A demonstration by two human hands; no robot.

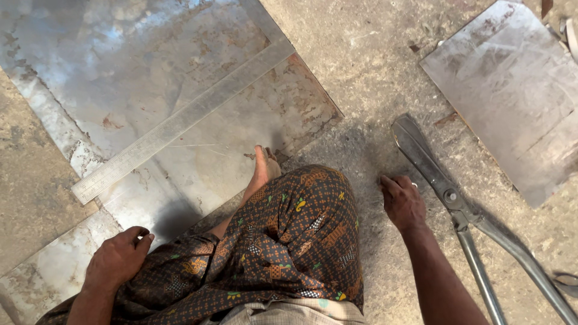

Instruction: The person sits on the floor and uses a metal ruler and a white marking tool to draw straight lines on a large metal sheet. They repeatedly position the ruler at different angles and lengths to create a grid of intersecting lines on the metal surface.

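Note:
My left hand [118, 257] rests with curled fingers on a large, rust-stained metal sheet [120, 78] at the lower left; it holds nothing. A long steel ruler [180, 123] lies diagonally across that sheet, well above the hand. My right hand [402, 201] presses knuckles-down on the concrete floor, fingers curled, just left of big metal shears [448, 195] whose blades point up and handles run to the lower right. The hand is beside the shears and not gripping them. My patterned-cloth-covered knee [295, 235] and bare foot [263, 168] sit between both hands.
A second, smaller metal sheet [512, 90] lies on the floor at the upper right. Bare dusty concrete floor [367, 54] separates the two sheets. Another curved metal object [566, 280] shows at the right edge.

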